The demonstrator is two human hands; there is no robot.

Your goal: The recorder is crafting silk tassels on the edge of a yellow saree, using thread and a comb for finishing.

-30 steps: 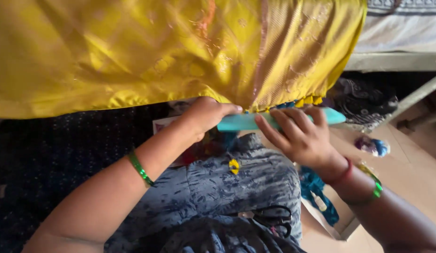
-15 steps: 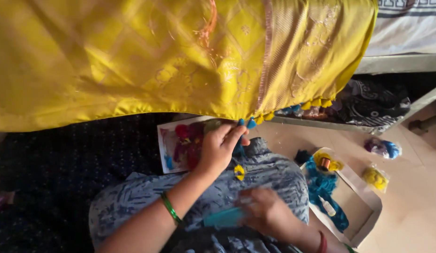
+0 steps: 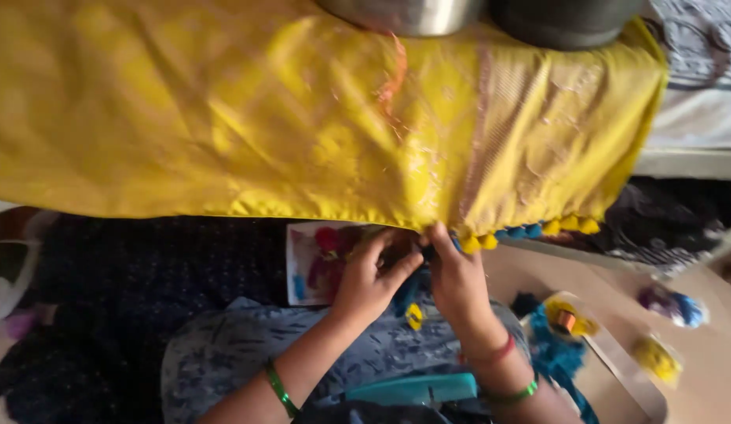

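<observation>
Both hands are bunched up right at the hem of the yellow cloth, about where the row of little yellow and blue pom-pom tassels starts. The left hand has its fingers curled in and pressed close, thumb reaching toward the other hand, and the right hand has its fingertips pinching the edge just beside the first yellow bobble; whether there's a needle or a thread in that pinch I can't tell, it's too small and a bit blurry. My read is that this is the fiddly fixing-a-tassel-to-the-border stage, and the next move needs a tight, steady pinch so the slippery fabric doesn't slide. The cloth looks like silk or something silky, shiny with a woven pattern and a paler band running down to the hem, draped over a raised surface with two metal pots on its far edge. Nearer in, a flat teal tool lies on the person's lap on grey patterned fabric. To the right sits a shallow cardboard tray with fuzzy blue yarn and small yarn bundles. A printed card lies under the hem on a dark dotted cloth.
</observation>
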